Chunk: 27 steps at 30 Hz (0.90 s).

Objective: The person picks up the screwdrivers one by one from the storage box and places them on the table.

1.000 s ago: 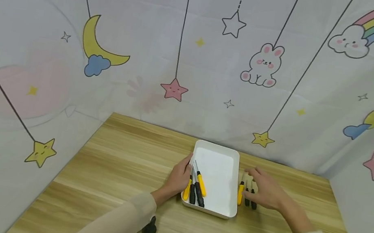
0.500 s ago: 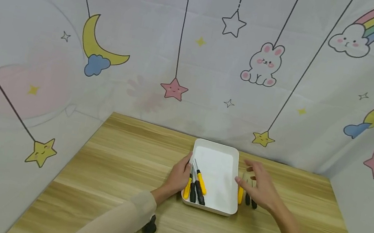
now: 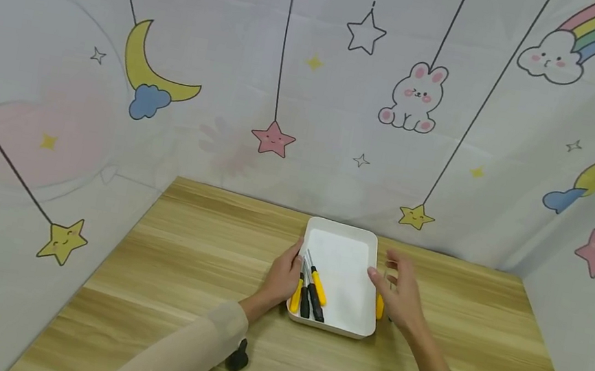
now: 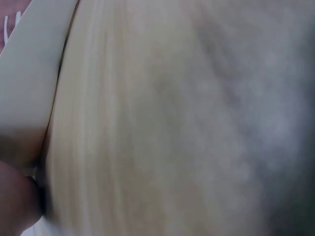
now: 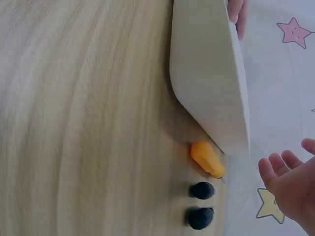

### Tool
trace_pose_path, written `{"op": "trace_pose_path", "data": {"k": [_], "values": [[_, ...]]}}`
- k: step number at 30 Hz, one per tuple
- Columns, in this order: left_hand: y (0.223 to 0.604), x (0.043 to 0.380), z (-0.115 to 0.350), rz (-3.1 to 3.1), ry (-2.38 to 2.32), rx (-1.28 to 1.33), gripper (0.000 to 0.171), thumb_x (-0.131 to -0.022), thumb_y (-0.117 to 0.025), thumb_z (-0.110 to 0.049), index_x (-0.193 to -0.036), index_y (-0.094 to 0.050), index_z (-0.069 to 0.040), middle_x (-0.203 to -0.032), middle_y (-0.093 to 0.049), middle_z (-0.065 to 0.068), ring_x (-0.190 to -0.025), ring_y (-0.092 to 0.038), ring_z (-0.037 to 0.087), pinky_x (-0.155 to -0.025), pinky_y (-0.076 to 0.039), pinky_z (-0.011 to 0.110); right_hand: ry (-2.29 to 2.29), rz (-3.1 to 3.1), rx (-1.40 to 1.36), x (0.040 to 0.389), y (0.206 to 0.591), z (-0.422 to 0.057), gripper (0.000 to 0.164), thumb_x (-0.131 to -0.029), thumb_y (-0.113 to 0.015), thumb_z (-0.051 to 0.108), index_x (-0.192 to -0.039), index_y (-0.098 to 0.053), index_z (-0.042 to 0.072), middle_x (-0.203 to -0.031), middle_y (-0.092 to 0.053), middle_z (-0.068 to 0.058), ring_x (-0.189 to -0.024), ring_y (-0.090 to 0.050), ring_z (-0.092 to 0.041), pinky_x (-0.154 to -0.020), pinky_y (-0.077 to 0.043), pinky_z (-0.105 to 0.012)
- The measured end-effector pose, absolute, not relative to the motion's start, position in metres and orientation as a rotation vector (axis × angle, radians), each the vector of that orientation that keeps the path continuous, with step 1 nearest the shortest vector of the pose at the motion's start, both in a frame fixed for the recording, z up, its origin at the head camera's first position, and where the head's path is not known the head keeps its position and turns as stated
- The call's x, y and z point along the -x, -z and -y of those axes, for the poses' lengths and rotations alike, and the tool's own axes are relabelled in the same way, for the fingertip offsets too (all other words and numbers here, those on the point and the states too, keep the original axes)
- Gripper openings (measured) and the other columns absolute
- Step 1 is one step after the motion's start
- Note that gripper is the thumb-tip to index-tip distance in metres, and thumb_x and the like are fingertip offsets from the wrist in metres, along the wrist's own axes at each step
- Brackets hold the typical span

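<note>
White and shallow, with rounded corners: a tray on the wood-grained table, long axis running near to far, set between the left hand and the right hand. Left hand at the left wall, thumb over the rim, gripping that edge; fingers partly hidden, with no telling how far under. Right hand raised above the right side, fingers parted and loosely bent, holding nothing; thumb close to the right rim in the head view, yet apart from it in the right wrist view.

Just beyond the right wall, on the table: a loose yellow-handled screwdriver nearest the tray, then two loose black-handled screwdrivers farther right, side by side. Handles toward the near side, shafts toward the far side, so roughly parallel to the tray's long axis. Partly covered by the right hand in the head view, and much nearer to it than to the left.

Inside the tray, along the left: two yellow handles and two black handles, near ends low, shafts slanting far and left. Deciding relation, as judged: loose tools on the right hand's side, with the right wall between.
</note>
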<state>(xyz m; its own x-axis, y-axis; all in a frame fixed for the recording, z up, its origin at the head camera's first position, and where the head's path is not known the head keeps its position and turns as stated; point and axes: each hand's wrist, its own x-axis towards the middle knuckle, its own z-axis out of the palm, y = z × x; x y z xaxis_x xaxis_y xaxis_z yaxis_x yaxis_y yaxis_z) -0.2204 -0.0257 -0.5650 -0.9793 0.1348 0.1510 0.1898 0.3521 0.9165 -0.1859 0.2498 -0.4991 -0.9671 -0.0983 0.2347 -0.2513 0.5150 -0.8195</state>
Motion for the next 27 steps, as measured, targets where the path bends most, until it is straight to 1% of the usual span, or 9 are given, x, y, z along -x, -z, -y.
{"op": "trace_pose_path", "data": {"k": [3, 6, 12, 16, 23, 25, 27], "values": [[0.565, 0.22, 0.025, 2.532, 1.733, 0.297, 0.05, -0.115, -0.037, -0.007, -0.164, -0.033, 0.001, -0.168, -0.037, 0.016, -0.156, -0.032, 0.031, -0.125, -0.03, 0.049, -1.499, 2.583, -0.25, 0.188, 0.507, -0.246, 0.074, -0.106, -0.066, 0.035, -0.16, -0.033, -0.004, -0.158, -0.036, -0.029, -0.144, -0.039, -0.048, -0.116, -0.038, -0.067], [0.563, 0.221, 0.025, 2.524, 1.73, 0.296, 0.05, -0.114, -0.038, -0.005, -0.163, -0.034, 0.004, -0.167, -0.037, 0.019, -0.155, -0.033, 0.033, -0.125, -0.03, 0.05, -1.535, 2.587, -0.194, 0.189, 0.512, -0.242, 0.074, -0.107, -0.064, 0.034, -0.16, -0.031, -0.005, -0.161, -0.033, -0.031, -0.147, -0.037, -0.049, -0.118, -0.036, -0.065], [0.557, 0.223, 0.025, 2.535, 1.694, 0.314, 0.049, -0.114, -0.038, -0.004, -0.162, -0.034, 0.006, -0.166, -0.037, 0.022, -0.155, -0.034, 0.034, -0.125, -0.031, 0.048, -1.592, 2.587, -0.122, 0.191, 0.512, -0.231, 0.063, -0.113, -0.053, 0.025, -0.159, -0.029, -0.011, -0.162, -0.028, -0.036, -0.149, -0.035, -0.053, -0.119, -0.036, -0.063], [0.554, 0.224, 0.024, 2.567, 1.635, 0.318, 0.049, -0.113, -0.039, -0.002, -0.161, -0.035, 0.007, -0.165, -0.038, 0.023, -0.154, -0.036, 0.035, -0.124, -0.032, 0.05, -1.579, 2.62, -0.1, 0.193, 0.512, -0.225, 0.06, -0.113, -0.051, 0.021, -0.158, -0.03, -0.012, -0.161, -0.029, -0.038, -0.149, -0.035, -0.054, -0.119, -0.036, -0.062], [0.553, 0.223, 0.027, 2.599, 1.602, 0.312, 0.049, -0.113, -0.04, -0.002, -0.16, -0.035, 0.008, -0.164, -0.04, 0.024, -0.152, -0.038, 0.037, -0.124, -0.033, 0.049, -1.505, 2.706, -0.006, 0.193, 0.522, -0.219, 0.062, -0.112, -0.052, 0.025, -0.159, -0.031, -0.009, -0.162, -0.035, -0.034, -0.149, -0.037, -0.051, -0.12, -0.036, -0.061], [0.552, 0.222, 0.028, 2.602, 1.603, 0.306, 0.049, -0.112, -0.041, -0.002, -0.16, -0.036, 0.008, -0.164, -0.04, 0.024, -0.152, -0.038, 0.037, -0.123, -0.033, 0.05, -1.504, 2.715, 0.011, 0.192, 0.525, -0.217, 0.061, -0.112, -0.053, 0.024, -0.159, -0.031, -0.008, -0.161, -0.037, -0.033, -0.15, -0.037, -0.05, -0.12, -0.035, -0.061], [0.552, 0.221, 0.03, 2.609, 1.604, 0.299, 0.05, -0.112, -0.043, -0.003, -0.16, -0.036, 0.007, -0.164, -0.04, 0.023, -0.152, -0.038, 0.036, -0.123, -0.033, 0.05, -1.481, 2.745, 0.018, 0.192, 0.527, -0.215, 0.063, -0.112, -0.053, 0.025, -0.16, -0.029, -0.008, -0.162, -0.037, -0.032, -0.15, -0.037, -0.048, -0.121, -0.035, -0.06]]}}
